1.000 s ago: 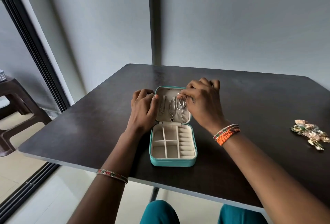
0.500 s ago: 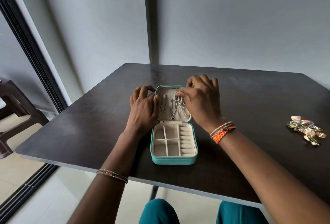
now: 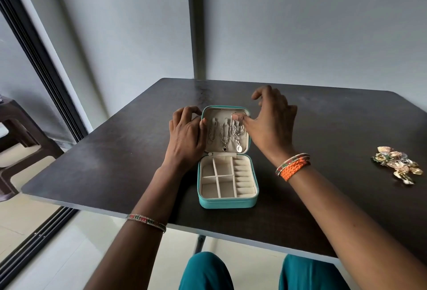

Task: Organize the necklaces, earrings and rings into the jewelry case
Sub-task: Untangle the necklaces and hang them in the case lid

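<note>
Jewelry case (image 3: pixel 227 202) lies open near the table's (image 3: pixel 92 158) front edge. Our left hand (image 3: pixel 187 137) grips the lid's left rim with curled fingers. Right hand (image 3: pixel 270 123) is splayed, thumb touching the rightmost necklace (image 3: pixel 236 131) hung in the lid. Earrings pile (image 3: pixel 396 165) sits by the right edge.

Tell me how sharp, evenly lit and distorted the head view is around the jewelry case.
Head view: the open teal jewelry case and the silver necklaces in its lid are sharp; the right hand is slightly soft at its raised fingers; the light is soft and even, with faint sheen on the dark wooden table; wide-angle bending curves the dark door frame at left.
</note>
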`<state>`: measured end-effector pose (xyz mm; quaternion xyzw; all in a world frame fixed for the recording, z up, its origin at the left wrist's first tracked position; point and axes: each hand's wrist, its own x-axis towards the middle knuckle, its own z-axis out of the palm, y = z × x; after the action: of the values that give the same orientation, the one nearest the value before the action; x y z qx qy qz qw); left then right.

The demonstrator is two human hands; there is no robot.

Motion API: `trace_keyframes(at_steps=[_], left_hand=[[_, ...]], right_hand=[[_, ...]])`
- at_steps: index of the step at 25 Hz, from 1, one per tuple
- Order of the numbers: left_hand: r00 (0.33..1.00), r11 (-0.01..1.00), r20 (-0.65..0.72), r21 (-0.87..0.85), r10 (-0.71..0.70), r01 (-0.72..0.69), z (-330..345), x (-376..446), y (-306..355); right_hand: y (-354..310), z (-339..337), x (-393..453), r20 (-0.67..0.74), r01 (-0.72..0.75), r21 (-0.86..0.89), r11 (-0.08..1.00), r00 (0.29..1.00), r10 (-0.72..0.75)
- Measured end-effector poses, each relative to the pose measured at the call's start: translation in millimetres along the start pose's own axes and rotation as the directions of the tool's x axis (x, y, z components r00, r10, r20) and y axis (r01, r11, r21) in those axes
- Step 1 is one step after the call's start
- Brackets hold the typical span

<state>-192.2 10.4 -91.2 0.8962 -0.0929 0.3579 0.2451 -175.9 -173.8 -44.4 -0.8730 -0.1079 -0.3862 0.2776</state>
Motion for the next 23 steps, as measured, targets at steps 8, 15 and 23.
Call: trace_keyframes(at_steps=[8,15,23], left_hand=[[0.997,0.998,-0.048,0.025,0.064,-0.063,-1.5,1.5,2.0],[0.994,0.997,-0.078,0.009,0.082,-0.081,-2.8,1.4,5.7],[0.983,0.997,-0.175,0.061,0.057,-0.047,-9.0,-0.4,12.9]], right_hand=[[6.4,7.8,9.4,0.755,-0.844,0.428,0.323,0.531,0.386],[5.2,9.9,8.2,0.852,-0.889,0.451,0.080,0.455,0.257],[-5.1,-0.5,3.7,0.783,-0.810,0.571,0.135,0.587,0.206]])
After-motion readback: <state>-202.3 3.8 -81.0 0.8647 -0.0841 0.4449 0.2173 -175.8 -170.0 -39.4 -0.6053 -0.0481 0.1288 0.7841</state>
